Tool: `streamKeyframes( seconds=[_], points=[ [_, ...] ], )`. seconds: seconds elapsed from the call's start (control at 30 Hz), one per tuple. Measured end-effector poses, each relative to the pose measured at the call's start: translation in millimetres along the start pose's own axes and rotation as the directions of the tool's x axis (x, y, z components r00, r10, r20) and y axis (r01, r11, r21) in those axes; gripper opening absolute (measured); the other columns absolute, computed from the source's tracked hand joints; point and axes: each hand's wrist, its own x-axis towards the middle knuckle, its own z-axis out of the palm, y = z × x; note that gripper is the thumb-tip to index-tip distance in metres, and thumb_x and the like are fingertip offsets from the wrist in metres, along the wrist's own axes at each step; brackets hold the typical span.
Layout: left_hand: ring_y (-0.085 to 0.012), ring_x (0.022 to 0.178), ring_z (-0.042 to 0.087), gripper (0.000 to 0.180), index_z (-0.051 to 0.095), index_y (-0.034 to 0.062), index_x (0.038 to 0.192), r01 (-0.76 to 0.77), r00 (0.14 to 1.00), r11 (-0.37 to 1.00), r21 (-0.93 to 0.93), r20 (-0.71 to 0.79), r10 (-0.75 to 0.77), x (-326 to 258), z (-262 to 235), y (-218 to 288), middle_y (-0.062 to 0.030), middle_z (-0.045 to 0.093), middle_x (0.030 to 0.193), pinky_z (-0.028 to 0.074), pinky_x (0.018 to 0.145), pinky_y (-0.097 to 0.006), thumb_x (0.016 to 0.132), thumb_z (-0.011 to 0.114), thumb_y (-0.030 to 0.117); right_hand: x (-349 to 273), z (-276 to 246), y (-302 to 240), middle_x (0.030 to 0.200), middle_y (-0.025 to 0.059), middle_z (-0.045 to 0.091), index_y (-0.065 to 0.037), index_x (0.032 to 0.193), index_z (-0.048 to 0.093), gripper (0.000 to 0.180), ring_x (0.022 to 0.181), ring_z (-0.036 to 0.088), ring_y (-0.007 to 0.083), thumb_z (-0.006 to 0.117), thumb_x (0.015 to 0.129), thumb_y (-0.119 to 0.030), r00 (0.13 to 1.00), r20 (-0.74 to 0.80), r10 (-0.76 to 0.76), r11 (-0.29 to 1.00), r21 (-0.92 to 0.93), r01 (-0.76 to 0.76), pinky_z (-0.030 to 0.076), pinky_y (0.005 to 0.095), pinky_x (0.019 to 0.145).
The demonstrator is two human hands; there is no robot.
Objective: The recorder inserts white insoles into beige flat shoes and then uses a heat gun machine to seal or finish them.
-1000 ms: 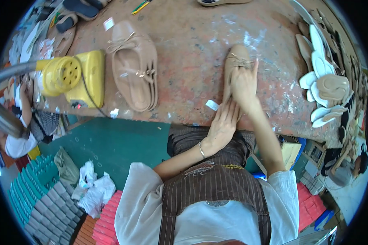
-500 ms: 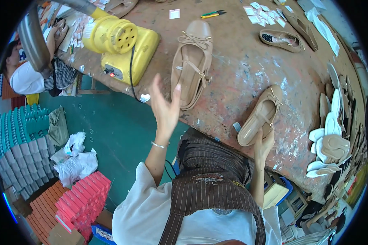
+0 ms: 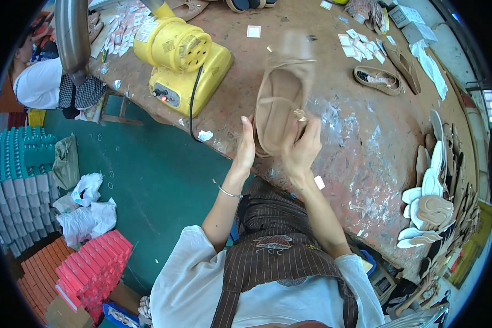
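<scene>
Tan shoe point(image 3: 282, 104) | toe fwd, axis leans R | R hand point(image 3: 302, 150) pinching side | L hand point(image 3: 246, 146) alongside, can't tell grip

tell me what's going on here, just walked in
A person's right hand holds a tan strapped shoe by its lower right side at a worn workbench. The left hand is at the shoe's left edge; whether it grips is unclear. A yellow machine stands to the left.

Beige strapped shoes point(image 3: 282, 106), apparently stacked, toes pointing away
</scene>
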Motion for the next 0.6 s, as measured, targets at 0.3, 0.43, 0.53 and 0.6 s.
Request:
streamKeyframes(
  seconds=[0.3,0.43,0.53,0.6],
  points=[
    [-0.0315,0.124,0.051,0.081,0.037,-0.0084,0.130,0.010,0.991,0.989,0.146,-0.130,0.010,14.3,0.1,-31.2,-0.0232,0.051,0.130,0.037,0.106,-0.038,0.101,0.022,0.065,-46.1,19.4,10.3,0.154,0.0212,0.028,0.001,0.147,0.037,0.059,0.142,0.030,0.0299,0.061,0.098,-0.020,0.814,0.224,0.535,0.670,0.474,-0.571,0.030,0.0407,0.114],
    [-0.0372,0.128,0.045,0.084,0.030,-0.0117,0.135,-0.129,0.979,0.957,0.261,-0.120,0.165,-0.5,21.0,-29.4,-0.0289,0.042,0.134,0.035,0.108,-0.040,0.099,0.036,0.064,-25.5,-2.5,17.9,0.131,0.0107,0.059,0.000,0.138,0.048,0.044,0.117,0.058,0.0198,0.059,0.100,-0.018,0.632,0.495,0.596,0.288,0.603,-0.744,0.046,0.0342,0.099],
    [-0.0400,0.134,0.036,0.080,0.026,-0.0127,0.140,-0.305,0.926,0.883,0.356,-0.108,0.363,-41.9,37.7,-27.5,-0.0304,0.035,0.140,0.027,0.113,-0.045,0.098,0.047,0.052,-15.6,-31.5,37.8,0.129,0.0120,0.061,0.001,0.135,0.050,0.042,0.116,0.060,0.0226,0.060,0.097,-0.013,0.551,0.590,0.590,0.168,0.578,-0.798,0.049,0.0366,0.098],
    [-0.0414,0.137,0.030,0.076,0.027,-0.0121,0.141,-0.440,0.843,0.795,0.418,-0.113,0.525,-77.3,41.6,-19.5,-0.0308,0.030,0.146,0.022,0.115,-0.048,0.095,0.055,0.042,-25.7,-40.8,50.0,0.129,0.0152,0.061,0.001,0.135,0.051,0.042,0.117,0.061,0.0269,0.058,0.096,-0.014,0.411,0.782,0.468,-0.113,0.514,-0.850,0.049,0.0405,0.101]
  ],
)
